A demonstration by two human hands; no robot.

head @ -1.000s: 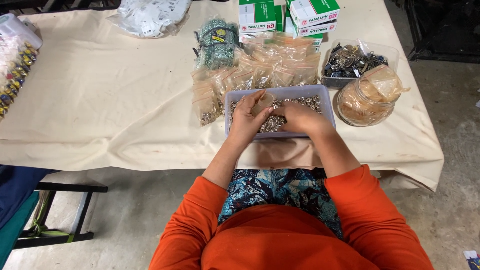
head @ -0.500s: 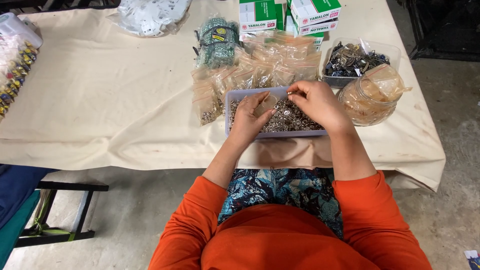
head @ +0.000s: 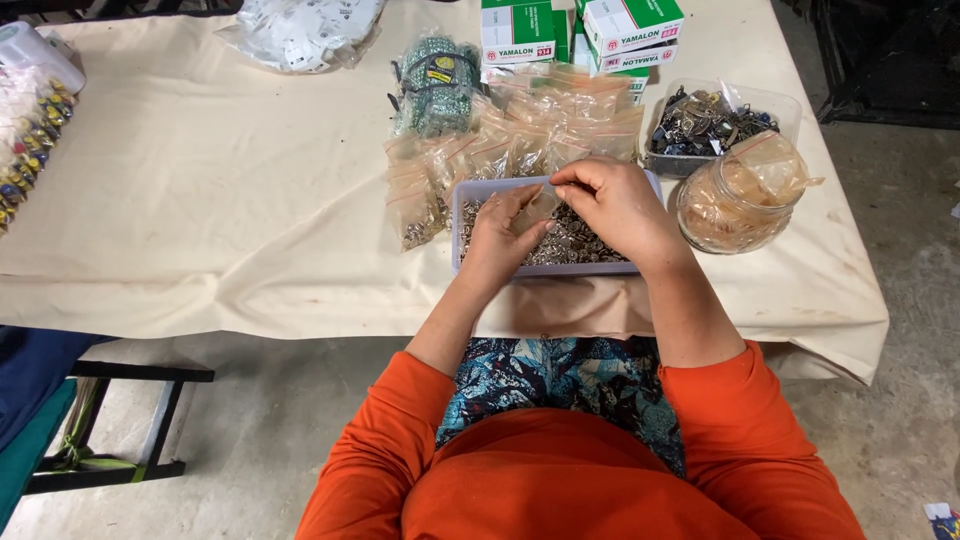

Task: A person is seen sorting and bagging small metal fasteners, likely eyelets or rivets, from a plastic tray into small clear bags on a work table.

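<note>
A shallow lilac tray (head: 458, 215) filled with small silvery metal parts (head: 580, 245) sits near the table's front edge. Both hands are over it. My left hand (head: 500, 240) and my right hand (head: 615, 205) together pinch a small clear plastic bag (head: 540, 205) above the tray, fingers at its top edge. Several filled small bags (head: 520, 150) lie in a pile just behind the tray.
A clear tub of dark metal pieces (head: 715, 125) and a round container stuffed with empty bags (head: 740, 195) stand at the right. Green and white boxes (head: 575, 30) and a green bundle (head: 435, 85) are at the back. A cream cloth (head: 200, 200) covers the table.
My right hand has lifted from the tray's parts and moved up to the small bag. The left hand has stayed over the tray's left half, holding the bag.
</note>
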